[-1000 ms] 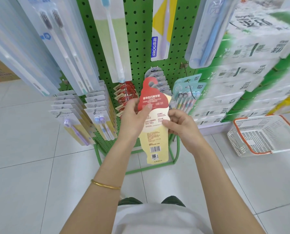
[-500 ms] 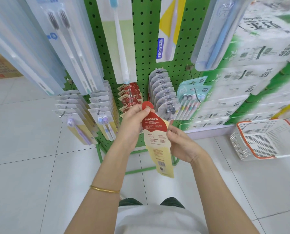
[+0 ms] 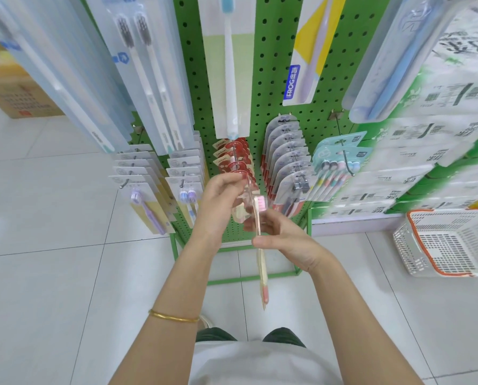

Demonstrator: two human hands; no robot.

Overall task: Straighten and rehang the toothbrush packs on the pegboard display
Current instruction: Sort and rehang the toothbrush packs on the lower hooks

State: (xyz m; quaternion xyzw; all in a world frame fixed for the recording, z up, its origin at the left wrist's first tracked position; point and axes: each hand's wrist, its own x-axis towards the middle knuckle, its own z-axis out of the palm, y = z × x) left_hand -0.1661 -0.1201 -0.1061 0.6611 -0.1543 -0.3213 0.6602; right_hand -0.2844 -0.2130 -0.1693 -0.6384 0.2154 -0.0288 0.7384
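Toothbrush pack (image 3: 261,262) is hanging between my two hands, just in front of the red packs (image 3: 246,159) low on the green pegboard (image 3: 271,65). I am holding it edge-on, so I am seeing only its thin side, with the pink bristles up and the handle pointing down at the floor (image 3: 51,273).

My left hand (image 3: 218,207) is pinching the top of the pack with curled fingers, right by the metal hook (image 3: 234,157) that the red packs are hanging on. I think I am holding it there because the hole at the top has to go over the tip of that hook. My right hand (image 3: 285,240) is curling round the middle of the pack, so the long end is not swinging about.

I cannot tell if the hole is on the hook yet, because my fingers are hiding it. I am guessing the next bit needs a slow, small push, since the hook is thin and the red packs are crowding it.

Just beside them, grey packs (image 3: 285,145) are sitting in a neat row. A white basket (image 3: 454,245) is lying on the floor off to the right.
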